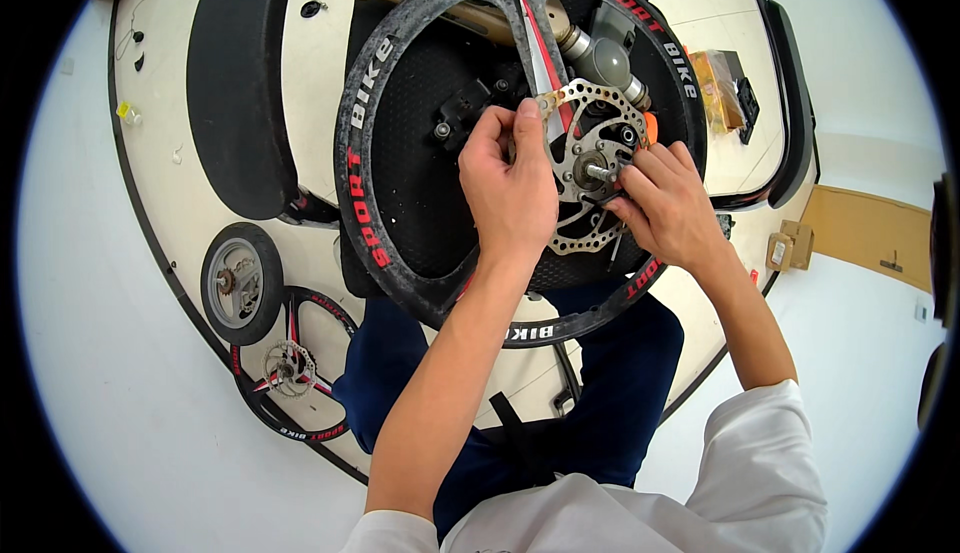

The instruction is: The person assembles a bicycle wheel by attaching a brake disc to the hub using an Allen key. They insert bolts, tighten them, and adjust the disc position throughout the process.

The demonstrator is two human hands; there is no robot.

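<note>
Mid-frame, the left hand's (515,185) fingers pinch the rotor (574,165) while the right hand's (672,205) bunch, grip unclear, beside the axle (600,173), apparently mid-adjustment, calling for steady bracing.

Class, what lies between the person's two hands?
Between the left hand and the right hand lie the middle of the silver brake disc and the threaded axle, shown in the head view.

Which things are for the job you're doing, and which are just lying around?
For the job:
left hand
right hand
metal disc with holes
big black wheel

Probably just lying around:
grey wheel with tyre
other black wheel
cardboard boxes
</note>
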